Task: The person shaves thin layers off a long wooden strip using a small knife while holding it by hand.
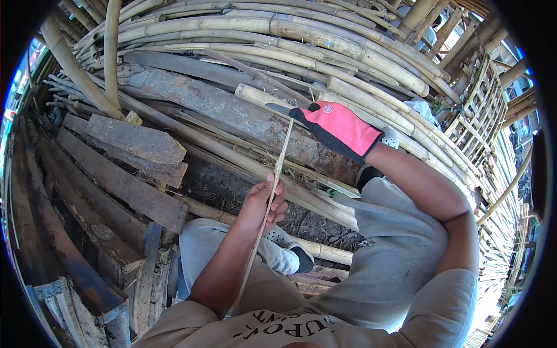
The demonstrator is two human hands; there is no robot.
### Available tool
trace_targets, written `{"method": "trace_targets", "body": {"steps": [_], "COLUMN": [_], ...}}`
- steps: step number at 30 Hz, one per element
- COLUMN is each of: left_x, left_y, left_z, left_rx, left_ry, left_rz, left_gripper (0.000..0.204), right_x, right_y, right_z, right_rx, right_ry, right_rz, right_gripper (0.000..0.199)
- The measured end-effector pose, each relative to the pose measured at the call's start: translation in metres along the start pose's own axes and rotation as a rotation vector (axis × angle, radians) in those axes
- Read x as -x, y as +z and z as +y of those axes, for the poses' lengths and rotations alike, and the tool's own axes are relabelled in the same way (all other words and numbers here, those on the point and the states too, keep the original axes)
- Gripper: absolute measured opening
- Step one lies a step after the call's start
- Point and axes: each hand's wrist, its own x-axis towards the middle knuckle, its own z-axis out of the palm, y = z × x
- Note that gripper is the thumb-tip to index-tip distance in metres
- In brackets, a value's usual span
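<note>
My bare left hand (268, 202) is closed around a long, thin bamboo strip (284, 149). The strip slants from near my chest up to the right hand, its lower part passing along my left forearm. My right hand (341, 127) wears a pink and black glove and grips a knife (279, 108). Its dark blade sticks out to the left past the gloved fingers, while the handle is hidden in the glove. The strip's upper end meets the blade and the glove's fingertips; whether the blade cuts into it I cannot tell. Behind the knife lies a cut bamboo piece (250, 95).
Many long bamboo poles (301, 32) are stacked across the far side. A weathered plank (214, 110) lies in front of them. Old boards (122, 180) fill the left, with an upright pole (112, 55) behind. A bamboo lattice (478, 113) stands at right, near a plastic bag (423, 109).
</note>
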Motion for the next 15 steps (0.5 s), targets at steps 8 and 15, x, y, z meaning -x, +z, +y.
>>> {"method": "trace_targets", "body": {"steps": [8,15], "left_x": [-0.001,0.002], "left_y": [-0.010,-0.013], "left_z": [0.004,-0.008], "left_rx": [0.163,0.299], "left_ry": [-0.107,-0.121], "left_rz": [-0.027,-0.042], "left_gripper": [0.037,0.035], "right_x": [-0.001,0.017], "right_y": [0.009,0.052], "right_z": [-0.006,-0.016], "right_rx": [-0.292,0.045], "right_ry": [0.125,-0.093], "right_rz": [-0.356,-0.215], "right_gripper": [0.039,0.041]}}
